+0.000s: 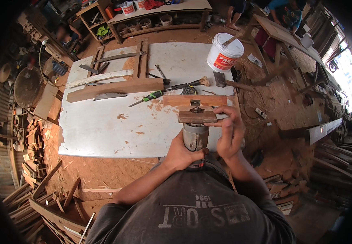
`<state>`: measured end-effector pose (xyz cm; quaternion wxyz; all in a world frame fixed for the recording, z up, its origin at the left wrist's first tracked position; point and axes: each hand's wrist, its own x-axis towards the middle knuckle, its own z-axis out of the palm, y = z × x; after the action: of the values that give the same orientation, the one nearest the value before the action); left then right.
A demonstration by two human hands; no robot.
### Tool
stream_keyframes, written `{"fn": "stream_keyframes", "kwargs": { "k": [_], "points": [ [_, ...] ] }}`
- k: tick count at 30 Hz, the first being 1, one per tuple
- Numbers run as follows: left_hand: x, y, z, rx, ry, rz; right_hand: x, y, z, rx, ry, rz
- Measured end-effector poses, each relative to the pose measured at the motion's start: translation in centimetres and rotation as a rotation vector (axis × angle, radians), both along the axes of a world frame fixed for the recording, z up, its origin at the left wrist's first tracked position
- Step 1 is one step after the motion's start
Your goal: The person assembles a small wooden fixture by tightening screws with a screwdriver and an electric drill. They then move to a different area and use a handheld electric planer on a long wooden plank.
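1 head view (fisheye), facing down

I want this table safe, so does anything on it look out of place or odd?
Yes. The hammer has its handle past the right edge of the white table, where it might get knocked. A toothed blade lies partly hidden at the long board. Brown patches mark the table's surface; dust or damage, I can't tell.
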<state>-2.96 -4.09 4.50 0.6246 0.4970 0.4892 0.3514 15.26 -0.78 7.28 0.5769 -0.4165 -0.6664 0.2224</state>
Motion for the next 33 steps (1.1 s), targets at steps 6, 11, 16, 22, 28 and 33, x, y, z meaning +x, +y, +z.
{"fn": "stream_keyframes", "kwargs": {
  "k": [6,11,16,22,28,33],
  "points": [
    [-0.1,-0.1,-0.7,-0.018,-0.014,-0.022,2.7,2.9,2.4,0.233,0.091,0.098],
    [-0.2,-0.2,-1.2,-0.013,-0.018,-0.003,1.1,3.1,4.0,0.173,0.080,0.058],
    [0.0,-0.4,-1.1,0.000,-0.058,-0.006,3.1,1.5,5.2,-0.225,-0.361,0.365],
    [0.0,-0.3,-1.5,-0.020,-0.025,-0.031,1.0,2.4,5.3,0.041,-0.137,-0.014],
    [0.0,-0.5,-1.3,-0.043,-0.048,-0.027,4.5,2.3,6.1,-0.244,-0.184,0.257],
    [0.2,-0.3,-1.6,-0.047,-0.070,-0.033,6.5,1.3,1.3,0.226,-0.539,0.110]
  ]
}}
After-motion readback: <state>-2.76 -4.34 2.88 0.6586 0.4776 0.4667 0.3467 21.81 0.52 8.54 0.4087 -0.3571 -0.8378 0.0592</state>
